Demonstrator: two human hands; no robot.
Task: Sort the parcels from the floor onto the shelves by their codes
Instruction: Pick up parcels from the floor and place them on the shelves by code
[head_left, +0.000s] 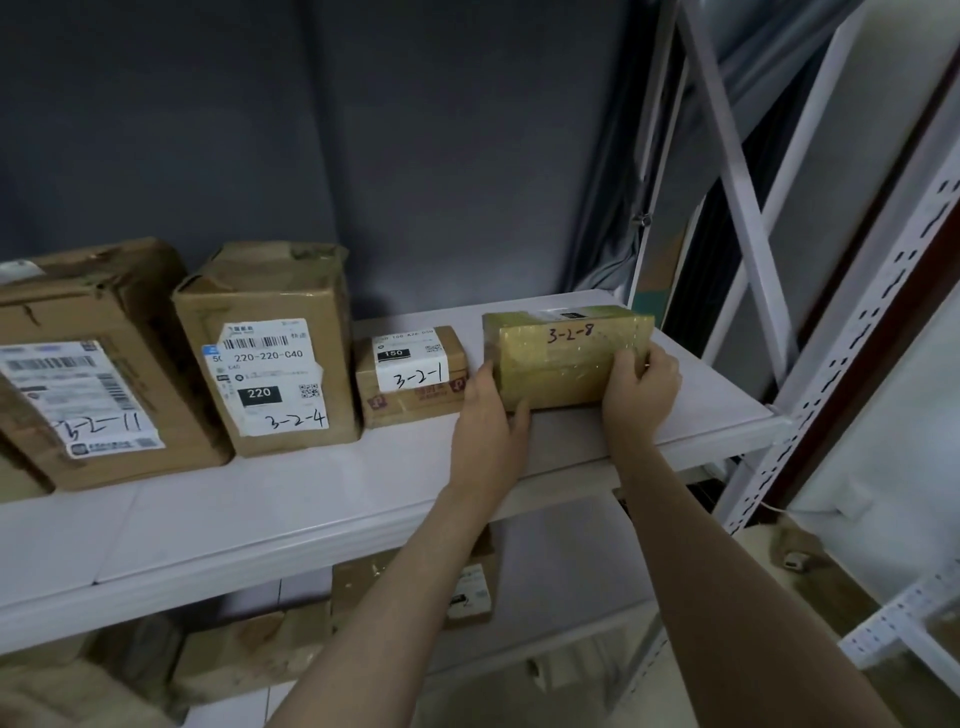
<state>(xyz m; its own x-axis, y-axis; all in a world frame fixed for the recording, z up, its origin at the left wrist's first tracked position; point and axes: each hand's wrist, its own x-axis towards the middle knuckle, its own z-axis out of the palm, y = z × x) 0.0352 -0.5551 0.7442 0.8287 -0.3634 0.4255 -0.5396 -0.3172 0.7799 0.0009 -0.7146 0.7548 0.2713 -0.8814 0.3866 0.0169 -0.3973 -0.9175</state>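
I have my left hand (488, 415) clasped on the left end of the parcel marked 3-2-8 (566, 358), thumb under its front edge. My right hand (641, 384) curls round the right front corner, so both hands are gripping it. The parcel sits at twelve o'clock from my wrists, resting on the shelf (311, 493), with its long axis running nine to three and the code facing me. Both hands are equally near. I judge a straight push toward twelve would seat it deeper.

At nine o'clock, just beside my left hand, stands the 3-2-1 box (410, 374). Farther that way are the 3-2-4 box (270, 353) and the 3-2-11 box (88, 374). At three o'clock rises the white perforated upright (831, 389). A grey backdrop (415, 156) hangs behind, and more cartons (467, 587) lie on the tier below.
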